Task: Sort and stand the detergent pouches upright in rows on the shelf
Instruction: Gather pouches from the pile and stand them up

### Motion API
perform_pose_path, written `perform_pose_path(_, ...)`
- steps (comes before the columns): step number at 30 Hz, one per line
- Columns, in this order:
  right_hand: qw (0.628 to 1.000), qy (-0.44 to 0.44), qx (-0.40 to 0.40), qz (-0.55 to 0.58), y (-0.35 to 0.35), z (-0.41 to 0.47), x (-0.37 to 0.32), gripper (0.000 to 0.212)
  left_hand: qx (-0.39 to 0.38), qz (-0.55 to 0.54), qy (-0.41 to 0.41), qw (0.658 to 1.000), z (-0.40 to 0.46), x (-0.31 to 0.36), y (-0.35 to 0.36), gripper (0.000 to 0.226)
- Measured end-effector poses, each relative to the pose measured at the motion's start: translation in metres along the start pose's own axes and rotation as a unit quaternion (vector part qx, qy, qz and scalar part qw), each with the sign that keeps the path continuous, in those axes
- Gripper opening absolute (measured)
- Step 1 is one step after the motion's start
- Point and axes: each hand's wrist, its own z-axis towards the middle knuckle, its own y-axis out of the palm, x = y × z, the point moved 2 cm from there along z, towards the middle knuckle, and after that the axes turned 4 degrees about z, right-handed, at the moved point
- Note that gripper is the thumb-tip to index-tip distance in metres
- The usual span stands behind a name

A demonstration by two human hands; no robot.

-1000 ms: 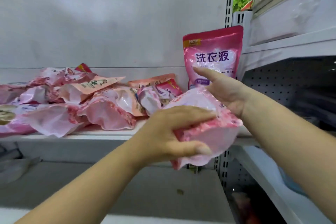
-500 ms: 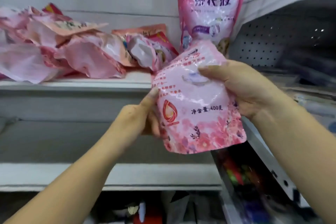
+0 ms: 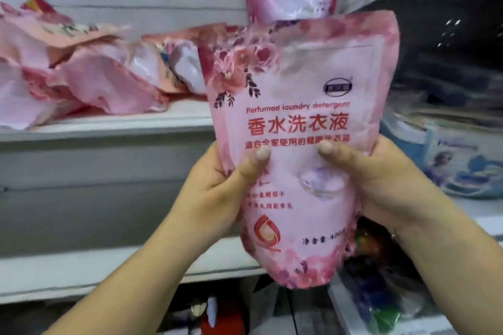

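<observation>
Glossy pink detergent pouch (image 3: pixel 296 117), plump and upright, sits in the tight grip of left hand (image 3: pixel 217 193) and right hand (image 3: pixel 381 182).

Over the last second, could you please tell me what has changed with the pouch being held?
The pale pink floral detergent pouch was turned from lying tilted to upright, front facing the camera. Both the left hand and right hand keep gripping it. The heap of pink pouches stays put.
</observation>
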Motion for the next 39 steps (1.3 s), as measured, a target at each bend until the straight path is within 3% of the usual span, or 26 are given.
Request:
perform_pose_path(5,0.995,-0.086,0.027,-0.044,-0.001,0.038,-0.074,0.03,-0.043,0.006,0.085,0.995,0.067,0.067,0.015,0.02)
perform_pose_path(8,0.98,-0.172,0.043,-0.087,0.002,0.067,-0.119,0.045,-0.026,0.002,0.135,0.991,0.11,0.101,0.027,0.012)
perform_pose_path(11,0.958,-0.223,0.114,-0.14,-0.006,0.092,-0.138,0.051,0.027,-0.003,0.157,0.987,0.144,0.104,0.033,0.015)
perform_pose_path(15,0.949,-0.17,0.196,-0.182,-0.031,0.116,-0.095,0.025,0.034,0.017,0.066,0.997,0.161,0.057,0.038,0.029)
perform_pose_path(17,0.957,-0.109,0.206,-0.173,-0.04,0.113,-0.067,0.036,-0.002,0.066,-0.003,0.998,0.152,0.04,0.038,0.04)
perform_pose_path(19,0.973,-0.079,0.172,-0.133,-0.045,0.105,-0.05,0.063,-0.048,0.131,-0.017,0.99,0.137,0.033,0.035,0.053)
perform_pose_path(22,0.987,-0.06,0.107,-0.108,-0.046,0.095,-0.044,0.063,-0.11,0.125,-0.055,0.985,0.122,0.025,0.03,0.08)
perform_pose_path(25,0.987,-0.027,0.097,-0.128,-0.047,0.097,-0.044,0.057,-0.089,0.071,-0.06,0.992,0.122,0.018,0.027,0.075)
perform_pose_path(30,0.99,-0.033,0.087,-0.109,-0.047,0.098,-0.042,0.059,-0.032,0.112,-0.037,0.992,0.122,0.018,0.024,0.083)
perform_pose_path(35,0.99,-0.056,0.087,-0.094,-0.054,0.099,-0.037,0.056,-0.044,0.099,-0.046,0.993,0.121,0.018,0.024,0.061)
perform_pose_path(39,0.98,-0.082,0.132,-0.124,-0.054,0.098,-0.035,0.044,-0.004,0.19,-0.039,0.981,0.117,0.019,0.025,0.07)
